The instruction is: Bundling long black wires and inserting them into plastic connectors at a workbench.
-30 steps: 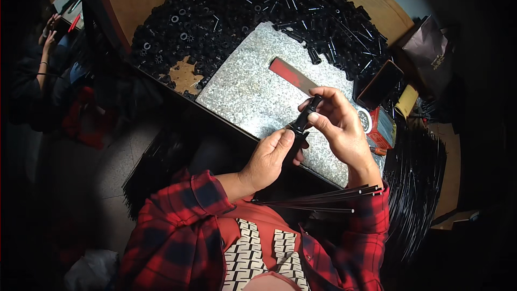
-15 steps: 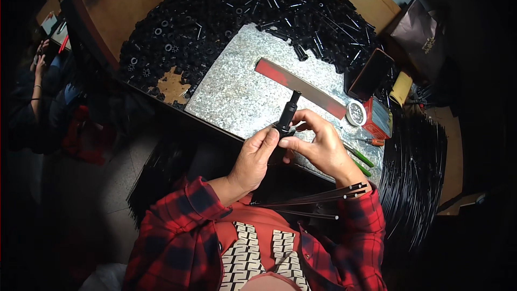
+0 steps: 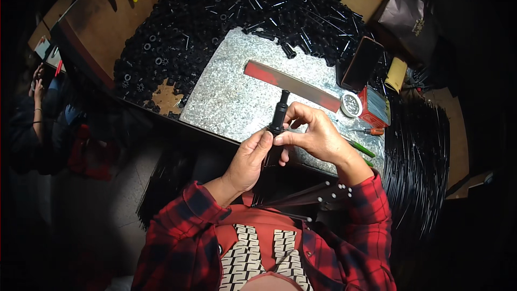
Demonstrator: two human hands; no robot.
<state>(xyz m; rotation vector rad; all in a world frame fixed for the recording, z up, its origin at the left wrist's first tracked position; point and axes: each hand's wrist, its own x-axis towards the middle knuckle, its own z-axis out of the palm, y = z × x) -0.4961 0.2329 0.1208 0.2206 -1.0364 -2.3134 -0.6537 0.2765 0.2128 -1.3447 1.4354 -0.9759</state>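
A black stepped plastic tube (image 3: 280, 114), narrower at its top end and with a wider collar lower down, stands nearly upright over the near edge of the bench. My left hand (image 3: 243, 163) is closed on its lower part, thumb against the collar. From the other side my right hand (image 3: 319, 139) pinches at the collar with thumb and fingers. Any small piece between those fingertips is hidden. Below my hands, several thin black rods (image 3: 301, 198) with white tips stretch from my lap toward my right forearm.
Beyond the speckled board (image 3: 215, 97) lies a large heap of black plastic parts (image 3: 215, 16). On the board are a red-and-grey bar (image 3: 293, 86), a small white cup (image 3: 351, 105) and a green-handled tool (image 3: 360, 147). A phone (image 3: 362, 63) and bundled black rods (image 3: 414, 167) are at right.
The view has shifted slightly, so the bench sits a little further left. Both hands keep the tube, which is more upright now. The white-tipped rods have spread and swung.
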